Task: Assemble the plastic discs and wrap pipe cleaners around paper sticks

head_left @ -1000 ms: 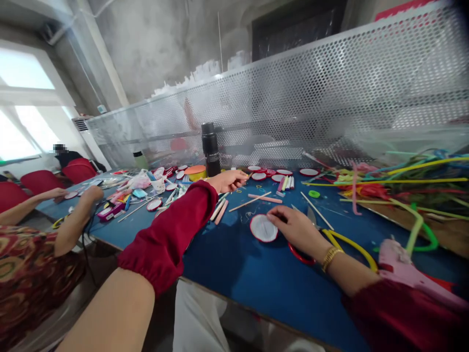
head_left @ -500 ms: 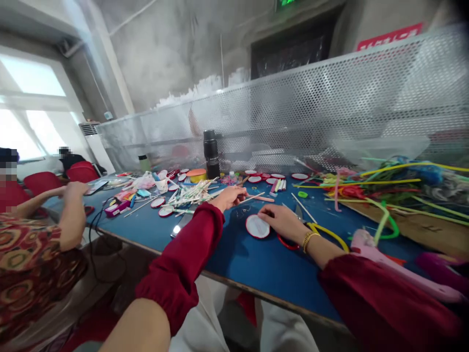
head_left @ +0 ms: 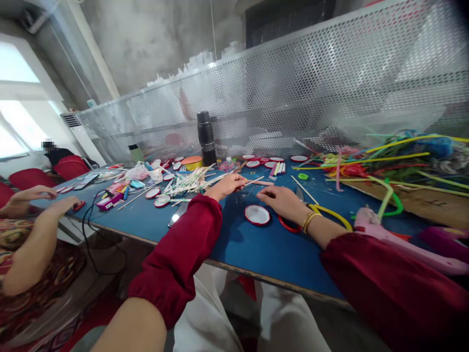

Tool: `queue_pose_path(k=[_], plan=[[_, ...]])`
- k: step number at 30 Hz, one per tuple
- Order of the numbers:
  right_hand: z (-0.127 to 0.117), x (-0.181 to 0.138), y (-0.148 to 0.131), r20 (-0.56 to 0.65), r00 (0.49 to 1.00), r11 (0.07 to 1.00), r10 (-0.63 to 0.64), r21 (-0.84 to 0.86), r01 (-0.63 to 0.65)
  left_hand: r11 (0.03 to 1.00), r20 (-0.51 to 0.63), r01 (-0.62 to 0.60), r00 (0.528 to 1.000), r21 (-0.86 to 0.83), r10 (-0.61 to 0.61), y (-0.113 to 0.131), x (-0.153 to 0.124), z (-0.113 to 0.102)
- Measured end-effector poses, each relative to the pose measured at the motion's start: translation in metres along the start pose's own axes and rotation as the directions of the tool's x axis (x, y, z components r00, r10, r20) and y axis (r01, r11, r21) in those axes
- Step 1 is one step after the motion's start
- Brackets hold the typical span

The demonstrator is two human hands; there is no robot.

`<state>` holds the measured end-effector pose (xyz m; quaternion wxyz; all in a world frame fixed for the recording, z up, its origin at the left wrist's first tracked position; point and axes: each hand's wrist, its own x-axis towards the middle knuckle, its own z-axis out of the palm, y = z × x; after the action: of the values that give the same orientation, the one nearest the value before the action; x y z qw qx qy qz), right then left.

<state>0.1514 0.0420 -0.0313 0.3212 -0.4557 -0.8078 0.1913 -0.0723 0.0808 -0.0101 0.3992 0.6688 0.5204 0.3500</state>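
Observation:
My left hand [head_left: 227, 186] is closed over the table, its fingers pinching a thin pale stick [head_left: 253, 180] that points to the right. Beyond it lies a pinkish stick [head_left: 266, 183]. My right hand [head_left: 283, 201] has its thumb and fingers drawn together; anything between the fingertips is hidden or too small to make out. Just below those fingertips a round white disc with a red rim [head_left: 257, 215] lies on the blue table [head_left: 234, 247]. Scissors with red handles [head_left: 287, 225] rest partly under my right wrist.
A heap of paper-wrapped sticks [head_left: 192, 182] lies left, by a black thermos [head_left: 206, 139]. On the right are a pink glue gun [head_left: 406, 243], a yellow loop [head_left: 335, 217] and tangled coloured strips [head_left: 410, 161]. A co-worker's hands [head_left: 60, 204] are at far left.
My right hand has come off the rim of the disc, moving slightly up from it; the disc stays on the table. My left hand keeps its pinch. The head view has tilted down.

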Motion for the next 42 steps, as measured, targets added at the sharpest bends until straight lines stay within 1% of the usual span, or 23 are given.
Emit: queue_pose_path(k=[2, 5, 7, 9, 11, 14, 16, 20, 22, 24, 26, 29, 33, 36, 37, 39, 41, 42], plan=[[0.001, 0.002, 0.001, -0.066, 0.997, 0.997, 0.029, 0.076, -0.024, 1.0, 0.078, -0.027, 0.997, -0.002, 0.027, 0.004, -0.002, 0.006], [0.004, 0.006, 0.003, -0.136, 0.986, 0.973, 0.091, 0.224, -0.059, 0.995, 0.146, -0.099, 0.984, -0.006, 0.099, 0.013, -0.006, 0.017], [0.006, 0.008, 0.004, -0.17, 0.978, 0.953, 0.118, 0.297, -0.064, 0.991, 0.177, -0.136, 0.975, -0.015, 0.136, 0.019, -0.008, 0.023], [0.006, 0.009, 0.005, -0.201, 0.971, 0.938, 0.127, 0.343, -0.052, 0.989, 0.172, -0.144, 0.974, -0.028, 0.146, 0.022, -0.01, 0.029], [0.005, 0.01, 0.005, -0.239, 0.964, 0.936, 0.121, 0.35, -0.03, 0.991, 0.163, -0.126, 0.978, -0.052, 0.133, 0.023, -0.011, 0.033], [0.003, 0.009, 0.005, -0.277, 0.956, 0.948, 0.098, 0.317, -0.006, 0.989, 0.188, -0.09, 0.976, -0.115, 0.11, 0.019, -0.011, 0.035], [0.003, 0.01, 0.005, -0.267, 0.959, 0.949, 0.089, 0.315, -0.001, 0.985, 0.201, -0.074, 0.974, -0.155, 0.105, 0.017, -0.011, 0.035], [0.004, 0.011, 0.004, -0.215, 0.973, 0.91, 0.086, 0.414, 0.012, 0.982, 0.175, -0.058, 0.98, -0.177, 0.09, 0.018, -0.013, 0.034], [0.005, 0.011, 0.004, -0.221, 0.972, 0.901, 0.074, 0.433, 0.03, 0.984, 0.178, -0.046, 0.981, -0.175, 0.077, 0.019, -0.014, 0.034], [0.005, 0.012, 0.004, -0.244, 0.968, 0.913, 0.055, 0.404, 0.05, 0.984, 0.192, -0.03, 0.979, -0.178, 0.065, 0.019, -0.015, 0.034], [0.006, 0.013, 0.006, -0.257, 0.964, 0.93, 0.062, 0.366, 0.038, 0.981, 0.191, -0.025, 0.98, -0.192, 0.062, 0.019, -0.015, 0.034], [0.007, 0.013, 0.009, -0.276, 0.951, 0.939, 0.137, 0.342, -0.036, 0.98, 0.139, -0.042, 0.988, -0.193, 0.069, 0.018, -0.015, 0.034], [0.005, 0.014, 0.011, -0.326, 0.918, 0.941, 0.226, 0.315, -0.12, 0.989, 0.026, -0.071, 0.997, -0.13, 0.075, 0.014, -0.011, 0.033], [0.004, 0.014, 0.011, -0.304, 0.909, 0.925, 0.286, 0.337, -0.178, 0.995, -0.02, -0.084, 0.996, -0.059, 0.083, 0.007, -0.004, 0.03], [0.004, 0.014, 0.011, -0.295, 0.91, 0.922, 0.291, 0.339, -0.185, 0.994, -0.026, -0.107, 0.994, -0.014, 0.106, 0.004, -0.001, 0.028], [0.004, 0.015, 0.012, -0.287, 0.919, 0.93, 0.271, 0.326, -0.173, 0.975, -0.038, -0.184, 0.981, 0.123, 0.19, -0.001, 0.003, 0.025], [0.005, 0.016, 0.015, -0.297, 0.925, 0.942, 0.237, 0.305, -0.144, 0.929, -0.035, -0.267, 0.958, 0.258, 0.285, -0.002, 0.006, 0.023], [0.006, 0.016, 0.017, -0.302, 0.927, 0.947, 0.221, 0.295, -0.13, 0.909, -0.031, -0.297, 0.947, 0.293, 0.32, -0.002, 0.006, 0.022]])
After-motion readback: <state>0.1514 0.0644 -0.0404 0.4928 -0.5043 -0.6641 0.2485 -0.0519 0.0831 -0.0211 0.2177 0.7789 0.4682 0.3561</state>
